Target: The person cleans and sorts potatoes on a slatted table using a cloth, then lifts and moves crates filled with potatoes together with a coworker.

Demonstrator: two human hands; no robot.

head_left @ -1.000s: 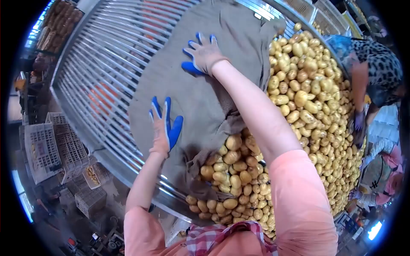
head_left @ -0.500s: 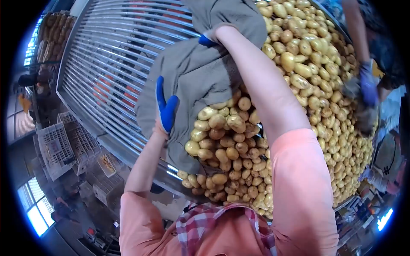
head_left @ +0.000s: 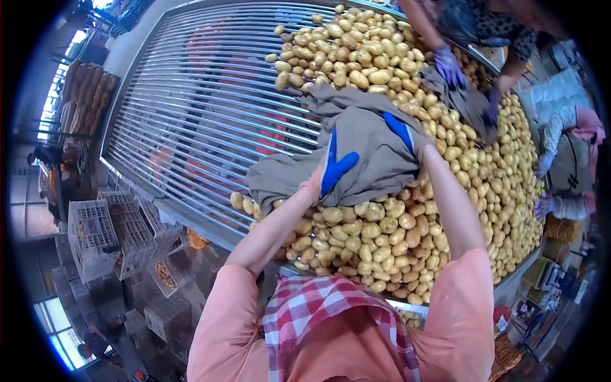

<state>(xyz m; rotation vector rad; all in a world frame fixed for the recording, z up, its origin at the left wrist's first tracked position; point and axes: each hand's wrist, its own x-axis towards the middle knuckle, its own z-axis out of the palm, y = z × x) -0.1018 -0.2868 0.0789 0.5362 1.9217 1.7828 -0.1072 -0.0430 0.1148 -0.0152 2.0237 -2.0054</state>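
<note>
A large grey-brown cloth (head_left: 369, 137) lies bunched over potatoes (head_left: 382, 239) and partly over the metal bars. My left hand (head_left: 332, 169), in a blue-and-white glove, grips the cloth's near side, thumb and fingers apart around a fold. At the far right side of the cloth, my right hand (head_left: 404, 135) holds it from above; the blue fingers point up and left, and some are hidden by the folds. Cloth is gathered between both hands. Yellow potatoes spread around its near, right and far sides.
The slatted metal table (head_left: 191, 121) extends left. Across it, a co-worker's purple-gloved hand (head_left: 449, 67) works on another grey cloth (head_left: 461, 102). Another person's gloved hands (head_left: 544, 164) are at the right edge. White plastic crates (head_left: 92, 232) stand at lower left.
The view has shifted, showing more potatoes beyond the cloth. My hands have come closer together with the cloth gathered between them. The co-worker's cloth and hands have also moved.
</note>
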